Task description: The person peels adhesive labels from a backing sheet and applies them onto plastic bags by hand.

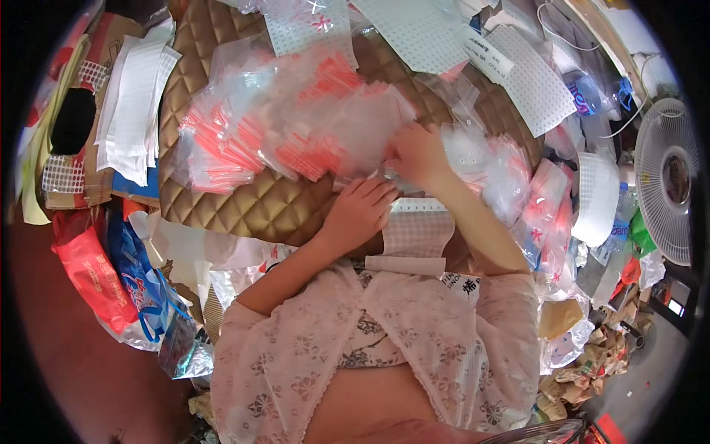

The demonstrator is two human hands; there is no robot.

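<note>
A heap of clear plastic bags with red edges [244, 144] lies before me on a brown quilted pad [288, 211]. My left hand [362, 207] is closed at the heap's near edge, its fingertips pressed on what looks like a clear plastic bag. Just to the right and farther off, my right hand [420, 157] is curled in a pinch beside the bags; what sits between its fingertips is hidden. Close to my body, below both hands, lies a sheet of small round stickers [418, 229] with a row of dots along its top.
More sticker sheets [410, 33] lie at the far side. White paper strips [133, 103] hang over a cardboard box at the left, above a red bag [92, 270]. To the right are filled clear bags [543, 214], a plastic bottle [621, 211] and a fan [671, 177].
</note>
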